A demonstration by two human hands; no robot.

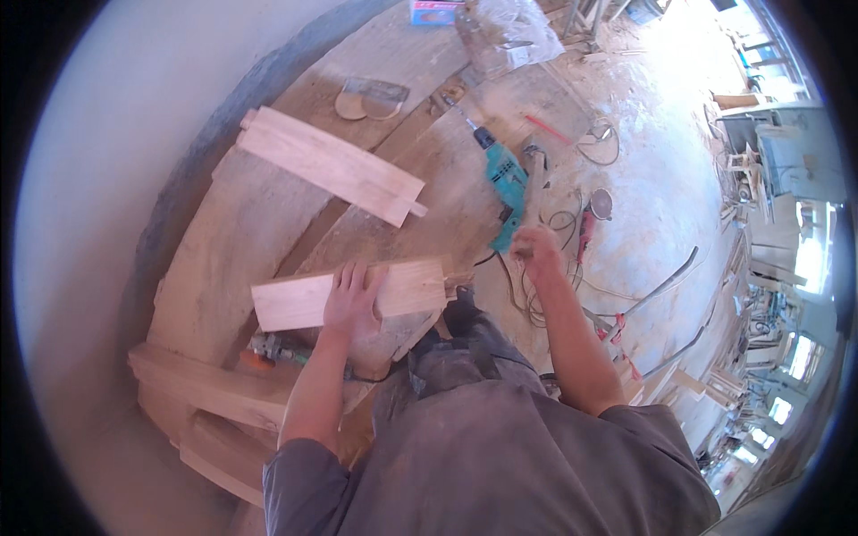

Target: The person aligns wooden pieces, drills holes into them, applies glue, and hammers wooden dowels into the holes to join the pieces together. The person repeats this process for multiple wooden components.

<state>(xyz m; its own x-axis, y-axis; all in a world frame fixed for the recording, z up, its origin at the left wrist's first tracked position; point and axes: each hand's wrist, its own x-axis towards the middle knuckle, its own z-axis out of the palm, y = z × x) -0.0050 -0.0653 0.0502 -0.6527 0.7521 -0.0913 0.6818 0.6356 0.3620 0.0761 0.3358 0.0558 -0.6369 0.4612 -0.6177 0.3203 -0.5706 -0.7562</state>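
My left hand [351, 299] lies flat with spread fingers on a pale wooden board [411, 288], pressing it against the workbench. The board's right end has a narrower tongue close to my legs. My right hand [536, 248] is closed, raised to the right of the board, around the lower end of what looks like a hammer [534, 189]; its dark head points away from me. Just left of it lies a teal power drill [507, 176] with a long bit. A second pale board [331, 163] with tenoned ends rests farther away on the bench.
An angle grinder [279, 350] sits below the near board, beside thick timber [210, 386]. Sanding discs [366, 100], a plastic bag [508, 37] and a red pencil-like stick [547, 129] are farther off. A red tool with a round disc [588, 230] and loose cables lie at right.
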